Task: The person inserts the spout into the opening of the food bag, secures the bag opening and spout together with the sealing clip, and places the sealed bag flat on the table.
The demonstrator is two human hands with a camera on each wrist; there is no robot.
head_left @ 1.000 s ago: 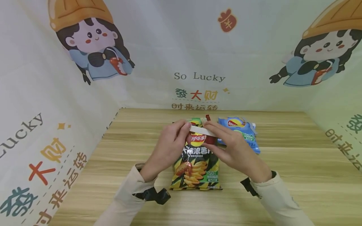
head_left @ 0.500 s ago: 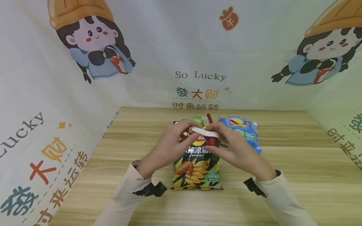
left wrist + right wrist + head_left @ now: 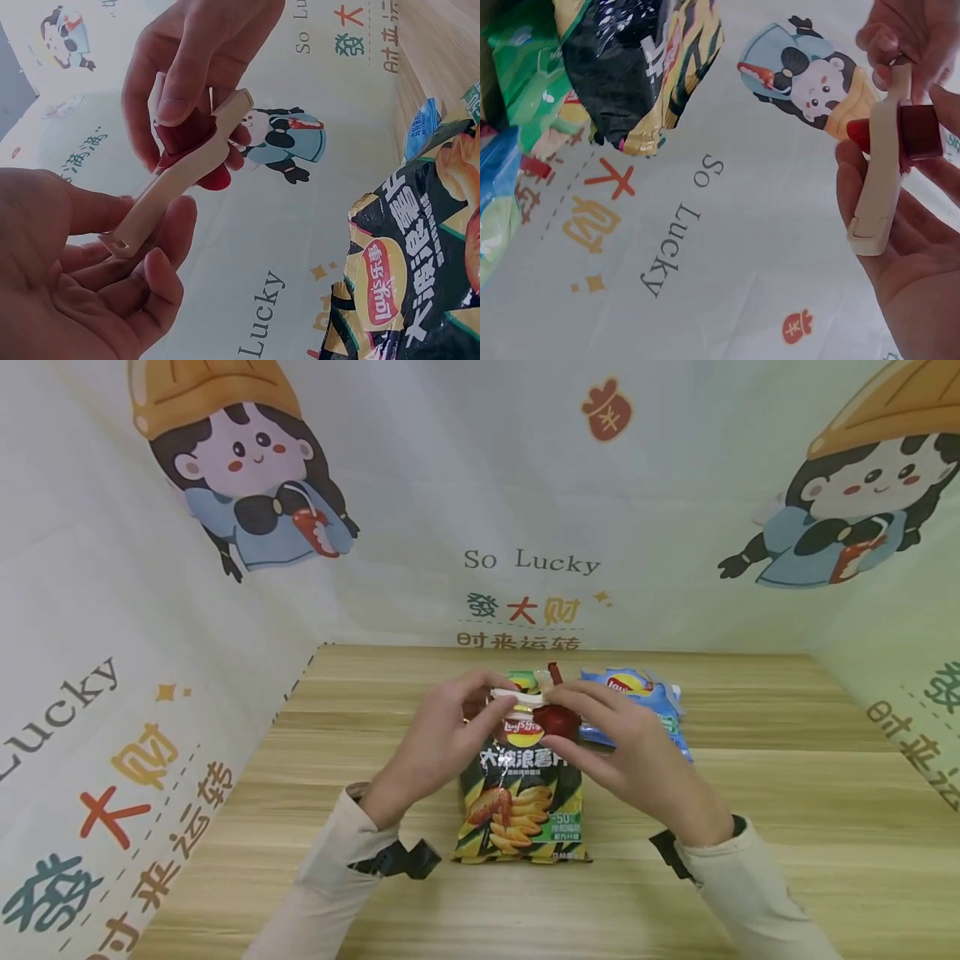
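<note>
Both hands hold a cream bag clip (image 3: 191, 172) with a dark red spout-like part (image 3: 184, 135), above the top of a black Lay's chip bag (image 3: 525, 777). My left hand (image 3: 446, 735) pinches one end of the clip's bar between thumb and fingers. Around the red part curl the thumb and fingers of my right hand (image 3: 626, 743). Seen from the right wrist, the bar (image 3: 881, 180) is slightly curved, with red showing on both sides. The chip bag lies flat on the table, its upper edge partly hidden by the hands.
Behind the black bag lies a green bag (image 3: 522, 680), mostly covered, with a red strip (image 3: 554, 672) at its top. A blue Lay's bag (image 3: 660, 697) lies to the right, partly behind my right hand. Printed cloth walls (image 3: 405, 568) enclose the wooden table (image 3: 337, 727).
The clip has turned in my hands: its white bar faced up along its length, then tilted, and now the red part shows more in the head view. The bags stay in place.
</note>
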